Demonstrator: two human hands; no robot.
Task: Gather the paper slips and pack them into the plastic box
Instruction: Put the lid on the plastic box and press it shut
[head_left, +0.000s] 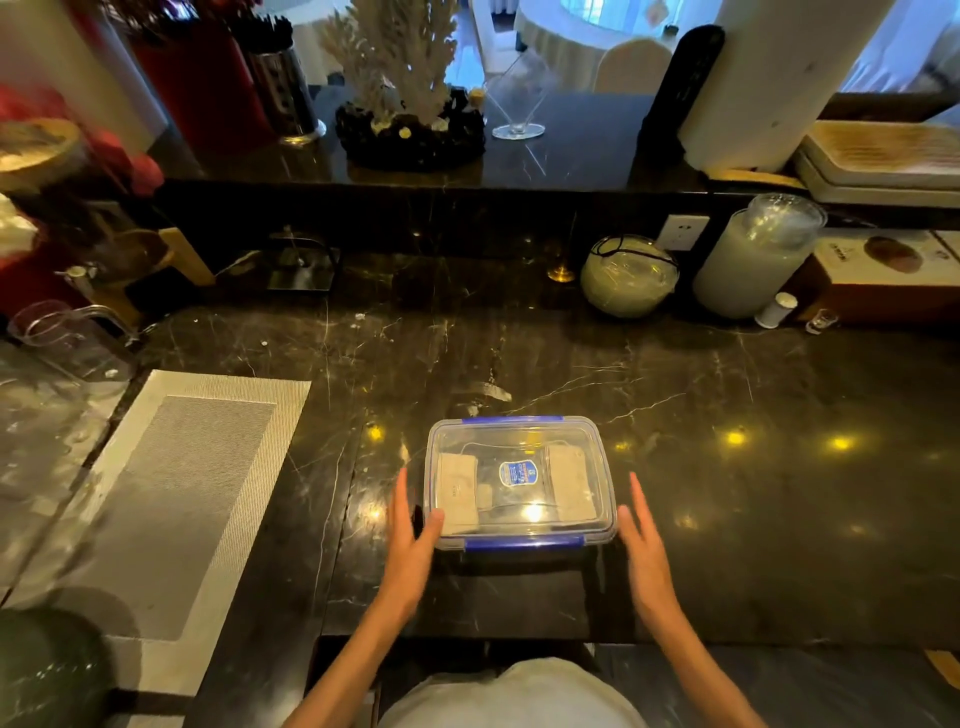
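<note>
A clear plastic box (519, 431) with a lid on it, blue clips at front and back and a blue sticker on top, rests on the dark marble counter. Through the lid I see pale paper slips, one stack at the left (458, 491) and one at the right (570, 483). My left hand (413, 540) lies flat beside the box's left side, fingers straight, thumb touching its front left corner. On the other side, my right hand (641, 545) is held flat with fingers apart, a little off the box's front right corner. Neither hand holds anything.
A woven grey placemat (171, 499) lies to the left, with a clear measuring jug (67, 343) behind it. At the back right stand a round glass bowl (628, 275), a tall frosted container (753, 260) and a brown carton (883, 275).
</note>
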